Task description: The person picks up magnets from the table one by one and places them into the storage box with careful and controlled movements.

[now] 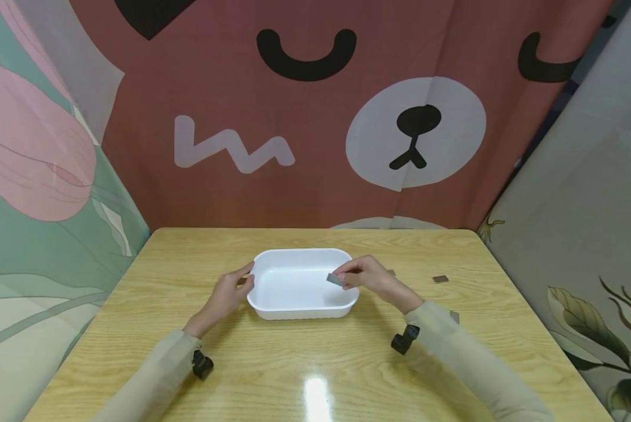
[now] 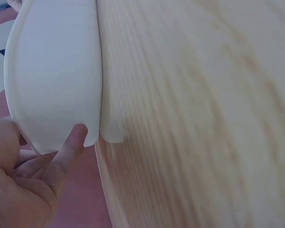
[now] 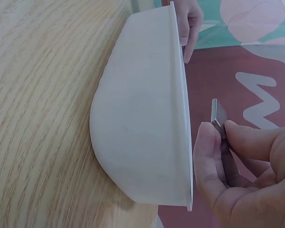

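A white rectangular plastic tub (image 1: pixel 303 310) with rounded corners stands on the wooden table. My left hand (image 1: pixel 233 288) grips the tub's left end; in the left wrist view, its thumb (image 2: pixel 76 135) lies against the outer wall. Above the tub's right end, my right hand (image 1: pixel 370 275) pinches a small flat grey rectangular piece (image 1: pixel 335 279) between thumb and fingers. From the right wrist view, this thin piece (image 3: pixel 218 116) looks smooth and shiny, held clear of the tub's rim (image 3: pixel 183 104). Its exact kind cannot be told.
On the table (image 1: pixel 294 363), right of the tub, lie a small dark brownish flat piece (image 1: pixel 440 279) and a greyish one (image 1: pixel 455 316) partly hidden by the right sleeve. Another small piece (image 1: pixel 392 272) shows behind the right hand. Printed curtains hang around the table.
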`<state>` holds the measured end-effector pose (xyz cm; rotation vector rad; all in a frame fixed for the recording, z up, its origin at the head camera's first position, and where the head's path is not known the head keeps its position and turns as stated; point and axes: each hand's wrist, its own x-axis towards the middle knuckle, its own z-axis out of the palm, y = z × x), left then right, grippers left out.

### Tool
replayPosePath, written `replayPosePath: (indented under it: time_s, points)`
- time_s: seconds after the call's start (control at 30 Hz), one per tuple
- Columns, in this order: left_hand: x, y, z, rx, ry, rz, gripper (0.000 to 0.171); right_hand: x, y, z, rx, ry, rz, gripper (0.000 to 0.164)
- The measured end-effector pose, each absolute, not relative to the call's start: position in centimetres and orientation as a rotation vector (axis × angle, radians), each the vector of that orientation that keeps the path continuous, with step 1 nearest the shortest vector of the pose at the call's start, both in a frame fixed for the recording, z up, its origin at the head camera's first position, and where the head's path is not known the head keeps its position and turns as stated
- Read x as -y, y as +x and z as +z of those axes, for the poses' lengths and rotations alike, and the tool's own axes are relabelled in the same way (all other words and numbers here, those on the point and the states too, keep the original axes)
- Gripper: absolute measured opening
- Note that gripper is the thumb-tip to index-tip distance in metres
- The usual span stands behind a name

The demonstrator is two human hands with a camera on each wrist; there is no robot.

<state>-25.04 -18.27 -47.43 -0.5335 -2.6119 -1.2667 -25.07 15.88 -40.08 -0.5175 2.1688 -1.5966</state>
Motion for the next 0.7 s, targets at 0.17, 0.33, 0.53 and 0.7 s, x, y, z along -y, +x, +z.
replayPosePath:
  time_s: [0.17, 0.33, 0.53, 0.7]
  points:
    - [18.1, -25.0, -47.4, 2.605, -0.533, -1.272, 0.041, -15.4, -24.5, -39.2, -2.137, -0.521, -1.584, 0.025]
    - [18.1, -25.0, -47.5, 2.607, -0.512, -1.264, 0.041, -15.4, -25.5, -40.7, -2.152, -0.496, -1.586, 0.024]
    - [17.9, -24.9, -47.3, 2.612, -0.493, -1.235, 0.04, -14.9, -25.6, -41.4, -2.158, -0.522, -1.594, 0.022]
    - [17.8, -24.8, -47.2, 2.617, -0.481, -1.214, 0.04, -14.3, -25.2, -40.7, -2.138, -0.545, -1.588, 0.022]
